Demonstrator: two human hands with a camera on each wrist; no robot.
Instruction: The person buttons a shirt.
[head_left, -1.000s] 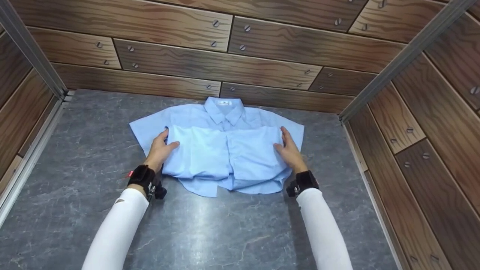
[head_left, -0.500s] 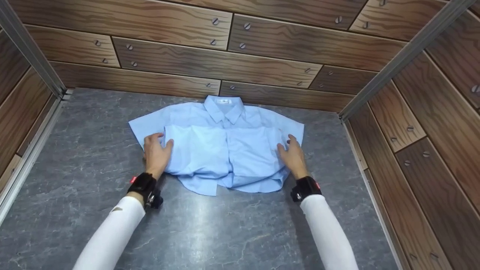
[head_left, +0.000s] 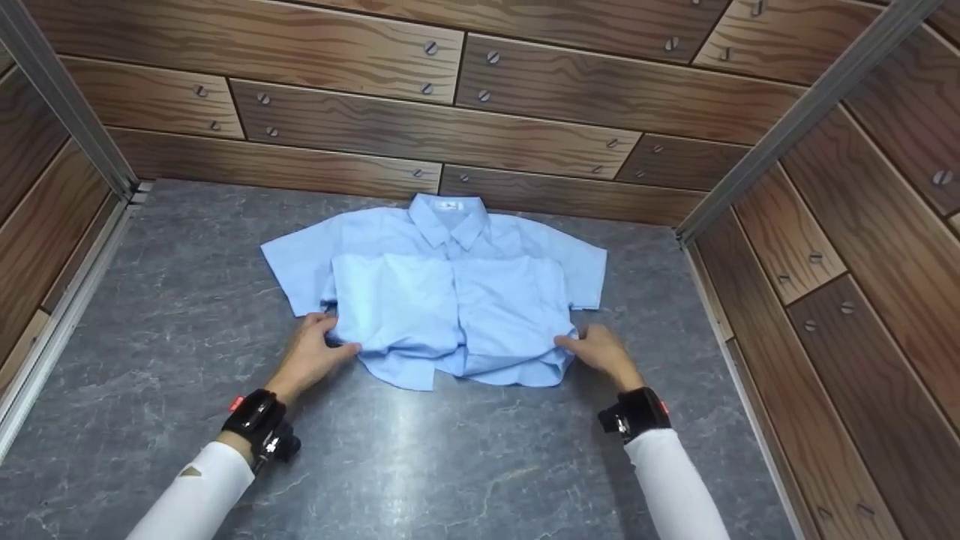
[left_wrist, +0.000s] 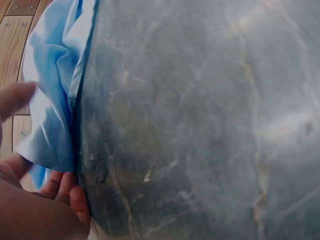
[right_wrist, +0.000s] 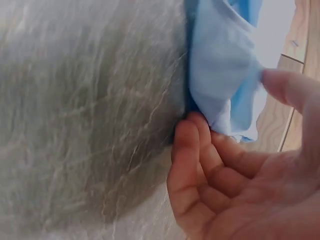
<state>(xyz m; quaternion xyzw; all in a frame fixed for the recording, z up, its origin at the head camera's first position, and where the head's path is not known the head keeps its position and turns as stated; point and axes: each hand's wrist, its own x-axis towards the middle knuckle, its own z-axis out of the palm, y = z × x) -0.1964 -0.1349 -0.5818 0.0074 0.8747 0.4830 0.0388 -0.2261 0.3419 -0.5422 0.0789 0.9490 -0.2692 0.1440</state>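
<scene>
A light blue short-sleeved shirt (head_left: 397,300) lies buttoned on the grey floor panel, collar toward the back wall, its lower part folded up over the chest. My left hand (head_left: 311,356) is at the lower left corner of the fold, thumb over the cloth and fingers around its edge. At the opposite lower corner, my right hand (head_left: 600,352) holds the side edge between thumb and fingers. In the right wrist view, curled fingers (right_wrist: 200,155) reach under the cloth while the thumb lies against its upper side. The cloth hides some of the left fingertips.
Wood-patterned walls (head_left: 345,112) with metal corner posts (head_left: 795,112) enclose the marbled grey surface (head_left: 450,465) at the back and both sides. The shirt's collar is close to the back wall. Black wrist cameras (head_left: 259,420) are strapped to both wrists.
Both hands have slid from the upper side edges of the fold down to its lower corners, nearer to me. They loosened on the way and now grip there. The shirt stays almost still.
</scene>
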